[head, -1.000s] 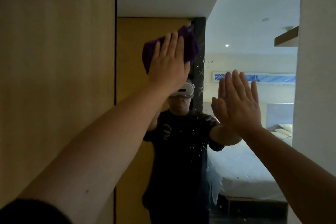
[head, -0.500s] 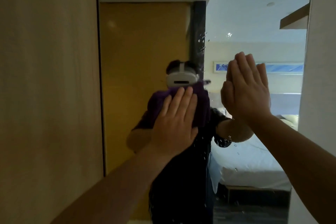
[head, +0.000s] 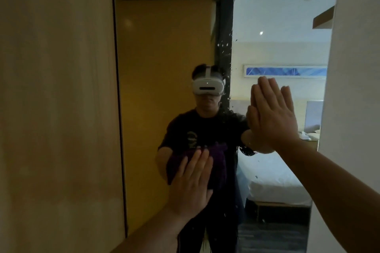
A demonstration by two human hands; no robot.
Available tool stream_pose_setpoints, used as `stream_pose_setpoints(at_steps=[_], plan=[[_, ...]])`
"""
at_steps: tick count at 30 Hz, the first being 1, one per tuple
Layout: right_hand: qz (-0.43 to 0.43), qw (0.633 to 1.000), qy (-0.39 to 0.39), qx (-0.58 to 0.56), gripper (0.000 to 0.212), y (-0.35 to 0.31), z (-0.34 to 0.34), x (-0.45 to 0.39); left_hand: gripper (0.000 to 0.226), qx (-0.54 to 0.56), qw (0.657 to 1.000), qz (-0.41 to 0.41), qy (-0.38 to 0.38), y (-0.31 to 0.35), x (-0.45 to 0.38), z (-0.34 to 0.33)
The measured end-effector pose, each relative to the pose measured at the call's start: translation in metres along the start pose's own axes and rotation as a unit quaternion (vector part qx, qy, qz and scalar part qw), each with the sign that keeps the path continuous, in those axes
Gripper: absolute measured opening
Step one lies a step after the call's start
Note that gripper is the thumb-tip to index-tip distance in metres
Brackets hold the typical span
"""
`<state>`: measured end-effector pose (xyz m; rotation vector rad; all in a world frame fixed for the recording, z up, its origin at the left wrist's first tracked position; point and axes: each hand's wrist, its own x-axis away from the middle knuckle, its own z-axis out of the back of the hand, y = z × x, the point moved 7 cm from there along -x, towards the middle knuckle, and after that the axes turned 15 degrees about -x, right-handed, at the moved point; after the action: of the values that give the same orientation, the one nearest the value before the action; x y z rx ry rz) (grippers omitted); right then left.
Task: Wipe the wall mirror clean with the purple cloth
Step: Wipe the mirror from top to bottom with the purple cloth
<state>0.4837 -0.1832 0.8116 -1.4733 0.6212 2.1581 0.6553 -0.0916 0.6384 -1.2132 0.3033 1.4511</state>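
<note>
The tall wall mirror (head: pixel 164 47) fills the middle of the view and reflects a person wearing a white headset. My left hand (head: pixel 191 183) presses the purple cloth (head: pixel 218 162) flat against the glass at chest height of the reflection, fingers spread over it. My right hand (head: pixel 271 115) lies flat and open on the glass to the right, holding nothing. Specks and droplets (head: pixel 225 47) dot the glass in a vertical band above and below the cloth.
A wooden wall panel (head: pixel 57 109) borders the mirror on the left. A white wall (head: pixel 353 88) borders it on the right. The reflection shows a bed, a framed blue picture and a yellow door behind the person.
My left hand has slid the cloth down the glass, from above the reflected head to chest height. My right hand has stayed pressed on the mirror.
</note>
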Motion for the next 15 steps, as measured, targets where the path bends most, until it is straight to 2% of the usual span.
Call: stream_pose_setpoints(at_steps=[4, 6, 8, 10, 12, 15], plan=[[-0.011, 0.999, -0.029, 0.024, 0.058, 0.008, 0.000, -0.001, 0.068, 0.029, 0.990, 0.124, 0.054, -0.063, -0.122, 0.066], [-0.011, 0.998, -0.046, 0.048, 0.058, 0.011, -0.003, 0.000, 0.063, 0.068, 0.970, 0.219, 0.078, -0.103, -0.183, 0.100], [-0.008, 0.997, -0.045, 0.055, 0.058, 0.012, -0.005, 0.001, 0.061, 0.084, 0.952, 0.276, 0.098, -0.136, -0.237, 0.130], [-0.005, 0.998, -0.034, 0.050, 0.057, 0.011, -0.004, 0.000, 0.060, 0.067, 0.955, 0.266, 0.109, -0.150, -0.285, 0.154], [0.003, 0.999, -0.016, 0.034, 0.056, 0.011, -0.002, -0.001, 0.061, 0.026, 0.968, 0.222, 0.119, -0.146, -0.317, 0.166], [0.019, 1.000, 0.003, 0.009, 0.054, 0.011, -0.001, -0.001, 0.066, -0.029, 0.978, 0.154, 0.138, -0.122, -0.326, 0.164]])
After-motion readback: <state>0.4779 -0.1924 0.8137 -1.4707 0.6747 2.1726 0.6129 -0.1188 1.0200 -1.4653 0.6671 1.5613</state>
